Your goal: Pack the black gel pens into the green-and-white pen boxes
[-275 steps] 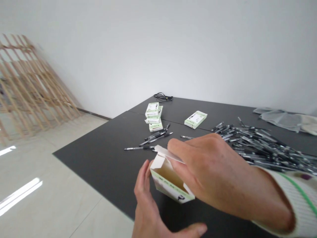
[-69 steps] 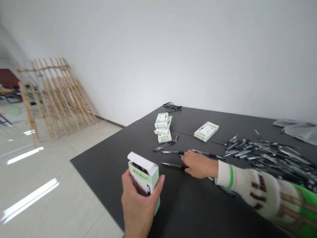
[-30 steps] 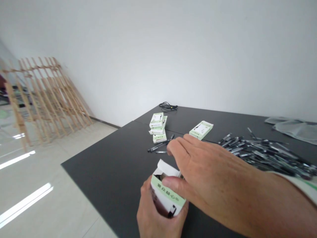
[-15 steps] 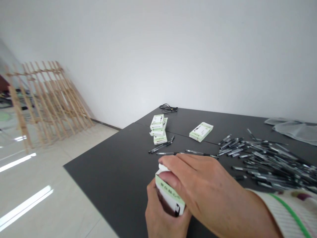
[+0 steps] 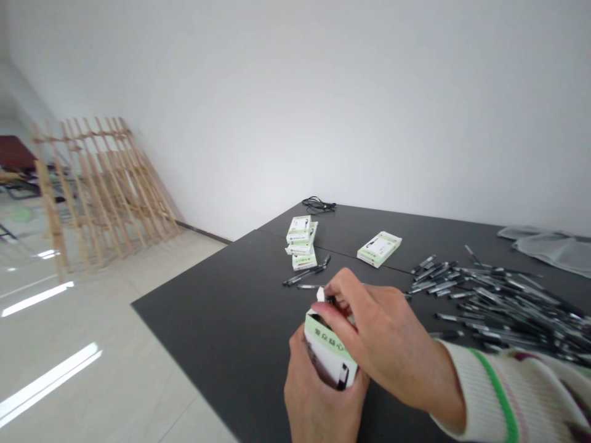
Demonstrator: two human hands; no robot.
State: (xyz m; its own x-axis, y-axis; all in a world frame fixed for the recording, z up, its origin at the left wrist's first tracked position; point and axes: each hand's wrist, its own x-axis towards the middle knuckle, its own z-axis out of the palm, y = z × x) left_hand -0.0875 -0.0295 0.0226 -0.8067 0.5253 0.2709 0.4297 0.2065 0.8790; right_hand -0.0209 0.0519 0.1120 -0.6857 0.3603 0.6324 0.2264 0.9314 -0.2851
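My left hand point(image 5: 318, 400) grips a small white and green box point(image 5: 329, 354) from below, holding it upright over the near edge of the black table point(image 5: 217, 307). My right hand point(image 5: 383, 338) lies over the top of the box, fingers pinched on its white top flap at the opening. Dark pen ends show just under those fingers. A big heap of black pens point(image 5: 498, 295) lies to the right of my hands.
Three stacked boxes point(image 5: 301, 241) and a single flat box point(image 5: 379, 248) lie farther back, with a few loose pens point(image 5: 305, 275) beside the stack. A black cable point(image 5: 318, 203) sits at the far edge, clear plastic bags point(image 5: 549, 245) at the right. A wooden lattice point(image 5: 92, 184) leans on the wall.
My right hand took a pen from the table and came back over the box. Since half a second ago its flat fingers have curled into a pinch on the top flap.
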